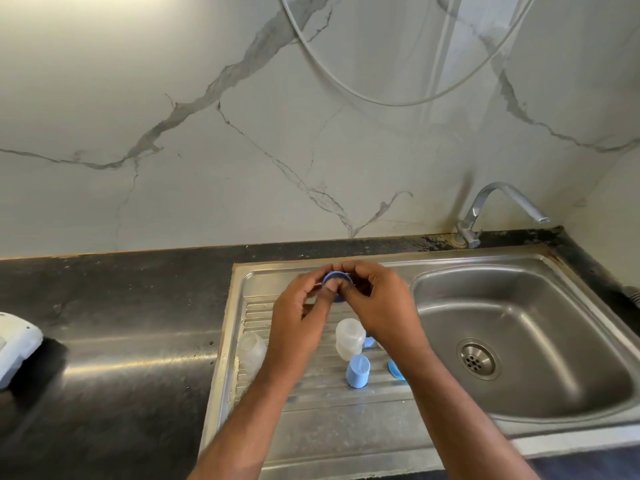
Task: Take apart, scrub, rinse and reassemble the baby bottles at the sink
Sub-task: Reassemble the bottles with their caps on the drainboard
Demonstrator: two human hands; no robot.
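Both hands meet above the drainboard (311, 414) and hold a blue bottle ring (335, 276). My left hand (300, 317) grips it from the left with the thumb pressed into its opening. My right hand (381, 306) pinches its right side. Below the hands, a clear bottle body (349, 339) lies on the drainboard. A second clear bottle body (251, 353) lies at the left edge, partly behind my left forearm. A light blue cap (357, 371) stands beside them. Another blue part (396, 370) and a small blue piece (369, 341) peek out from under my right forearm.
The steel sink basin (519, 341) with its drain (478, 361) lies to the right, and the tap (502, 209) stands behind it with no water running. A dark countertop (121, 323) stretches left, with a white object (17, 344) at its left edge.
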